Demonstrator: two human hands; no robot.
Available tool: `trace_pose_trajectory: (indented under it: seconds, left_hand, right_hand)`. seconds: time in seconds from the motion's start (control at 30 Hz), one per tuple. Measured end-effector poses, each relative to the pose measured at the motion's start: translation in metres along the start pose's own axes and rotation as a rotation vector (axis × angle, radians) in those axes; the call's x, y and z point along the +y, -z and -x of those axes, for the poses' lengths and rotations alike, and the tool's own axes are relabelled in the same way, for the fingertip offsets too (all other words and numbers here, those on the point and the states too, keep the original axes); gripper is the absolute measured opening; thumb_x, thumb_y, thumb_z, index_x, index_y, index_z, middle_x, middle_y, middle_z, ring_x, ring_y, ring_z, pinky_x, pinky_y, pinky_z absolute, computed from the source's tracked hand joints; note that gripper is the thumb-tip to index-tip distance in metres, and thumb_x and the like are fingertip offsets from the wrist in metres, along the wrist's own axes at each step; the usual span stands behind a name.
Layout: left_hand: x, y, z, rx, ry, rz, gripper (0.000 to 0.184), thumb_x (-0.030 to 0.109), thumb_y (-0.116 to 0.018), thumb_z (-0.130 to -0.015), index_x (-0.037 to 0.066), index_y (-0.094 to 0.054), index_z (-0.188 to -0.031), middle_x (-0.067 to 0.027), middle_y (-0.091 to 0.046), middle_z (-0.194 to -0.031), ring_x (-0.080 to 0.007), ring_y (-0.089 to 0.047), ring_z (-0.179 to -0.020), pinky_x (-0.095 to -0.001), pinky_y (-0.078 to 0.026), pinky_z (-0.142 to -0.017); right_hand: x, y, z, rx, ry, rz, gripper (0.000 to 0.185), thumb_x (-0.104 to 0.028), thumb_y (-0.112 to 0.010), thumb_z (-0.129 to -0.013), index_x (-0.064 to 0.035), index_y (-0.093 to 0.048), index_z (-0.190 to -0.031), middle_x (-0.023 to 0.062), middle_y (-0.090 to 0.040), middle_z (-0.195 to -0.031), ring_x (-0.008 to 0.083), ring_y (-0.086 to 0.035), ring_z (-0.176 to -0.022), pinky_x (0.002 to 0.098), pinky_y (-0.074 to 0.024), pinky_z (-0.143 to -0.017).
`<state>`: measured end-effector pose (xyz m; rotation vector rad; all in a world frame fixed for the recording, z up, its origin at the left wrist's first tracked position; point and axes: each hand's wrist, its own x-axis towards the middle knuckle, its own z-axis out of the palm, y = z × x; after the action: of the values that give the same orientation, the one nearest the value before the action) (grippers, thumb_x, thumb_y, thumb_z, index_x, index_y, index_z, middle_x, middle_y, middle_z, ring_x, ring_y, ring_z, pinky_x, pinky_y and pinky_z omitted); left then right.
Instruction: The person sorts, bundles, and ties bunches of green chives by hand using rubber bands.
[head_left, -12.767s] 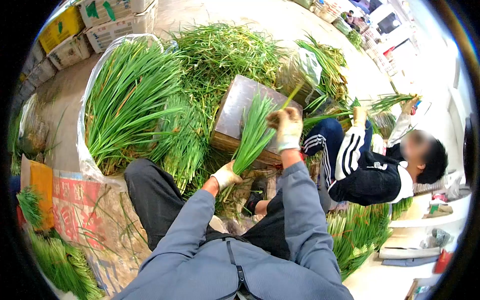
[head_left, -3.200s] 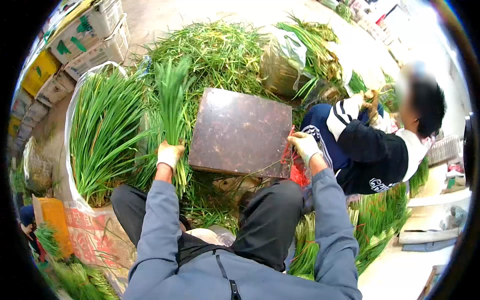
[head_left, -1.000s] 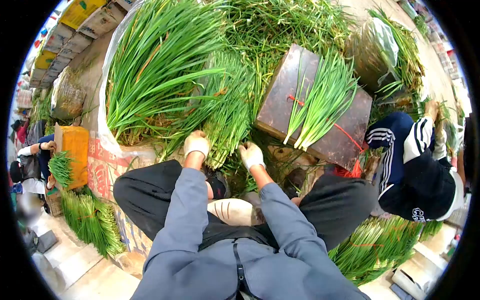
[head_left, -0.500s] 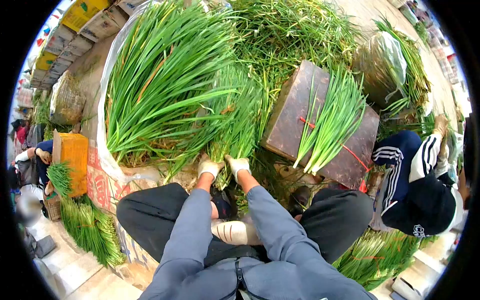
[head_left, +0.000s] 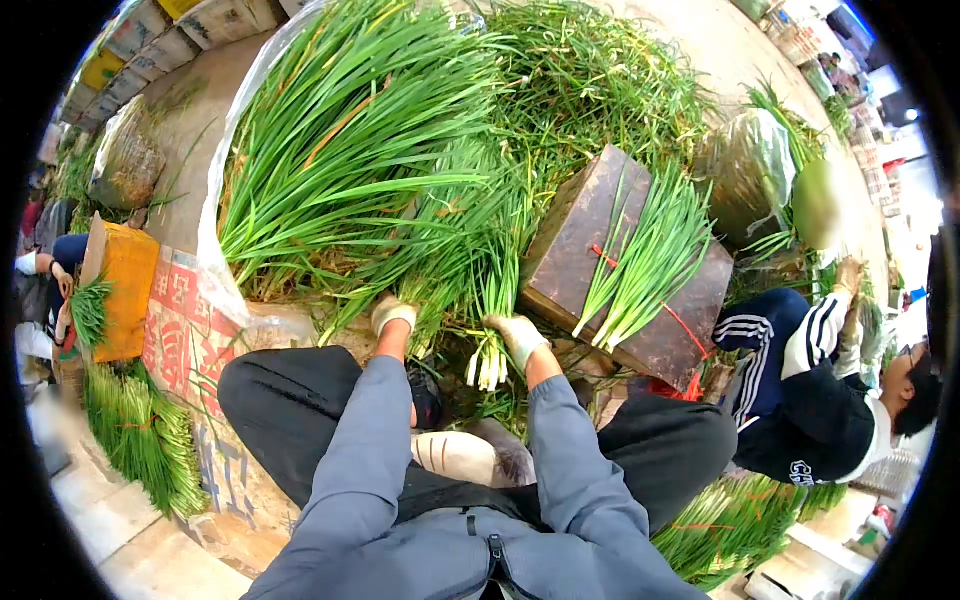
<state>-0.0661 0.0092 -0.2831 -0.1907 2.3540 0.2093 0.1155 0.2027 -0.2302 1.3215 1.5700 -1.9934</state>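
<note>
Both my hands wear pale work gloves. My right hand (head_left: 518, 338) is closed around a small bunch of garlic chives (head_left: 490, 355), whose white stem ends point down toward me. To its left, my left hand (head_left: 393, 314) rests at the near edge of the loose chives (head_left: 440, 260); leaves hide its fingertips. Beyond it, a large heap of long green chives (head_left: 340, 150) lies on clear plastic. On a dark brown box (head_left: 560, 255) to the right, a sorted bunch of chives (head_left: 645, 265) lies across a red tie (head_left: 685, 330).
A pile of trimmings (head_left: 600, 70) lies behind the box. A co-worker in a striped sleeve (head_left: 815, 335) sits at right, near tied bundles (head_left: 740, 530). At left stand an orange box (head_left: 125, 290) and more bundled chives (head_left: 145, 440). Another person's hand (head_left: 62, 280) shows beyond.
My hands have moved apart; the right has shifted right with a bunch whose white ends now show. My left has moved slightly left and up. The co-worker's head has risen, and the view has shifted.
</note>
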Motion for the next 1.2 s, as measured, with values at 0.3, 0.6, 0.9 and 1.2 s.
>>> trace_pose_trajectory:
  seconds: [0.3, 0.6, 0.9, 1.2]
  left_hand:
    - [0.009, 0.027, 0.162, -0.288, -0.299, 0.718, 0.077, 0.066, -0.069, -0.080, 0.004, -0.059, -0.126, -0.0203, -0.061, -0.126, -0.0339, -0.059, -0.119, -0.0444, -0.050, -0.098]
    - [0.014, 0.054, 0.259, -1.003, -0.671, 1.529, 0.062, 0.038, -0.083, -0.079, -0.004, -0.063, -0.120, -0.0167, -0.071, -0.108, -0.0259, -0.071, -0.093, -0.0375, -0.058, -0.083]
    - [0.045, 0.103, 0.343, -0.332, -1.406, 1.199, 0.050, 0.004, -0.082, -0.077, 0.004, -0.060, -0.122, -0.0029, -0.069, -0.109, -0.0146, -0.065, -0.100, -0.0329, -0.053, -0.090]
    - [0.152, 0.143, 0.355, -0.349, -1.543, 1.082, 0.067, 0.012, -0.087, -0.073, 0.004, -0.053, -0.131, -0.0044, -0.067, -0.117, -0.0152, -0.063, -0.103, -0.0326, -0.051, -0.093]
  right_hand:
    - [-0.049, -0.015, 0.152, -0.070, 0.250, 0.121, 0.035, -0.023, -0.073, -0.079, 0.0001, -0.070, -0.106, 0.0068, -0.071, -0.094, 0.0165, -0.063, -0.082, 0.0321, -0.0500, -0.078]
    - [0.004, -0.015, 0.273, 0.091, 0.572, 0.803, 0.074, -0.029, -0.072, -0.079, -0.0006, -0.038, -0.139, 0.0277, -0.067, -0.104, 0.0431, -0.066, -0.099, 0.0457, -0.0532, -0.088]
    - [-0.098, 0.062, 0.322, 0.068, 0.948, 1.056, 0.116, -0.035, -0.091, -0.060, 0.0025, -0.029, -0.150, 0.0294, -0.053, -0.137, 0.0389, -0.054, -0.127, 0.0404, -0.0463, -0.104]
    - [-0.172, 0.088, 0.212, 0.151, 1.334, 0.284, 0.099, -0.005, -0.081, -0.072, -0.0055, -0.025, -0.154, 0.0206, -0.057, -0.134, 0.0316, -0.057, -0.125, 0.0369, -0.0453, -0.105]
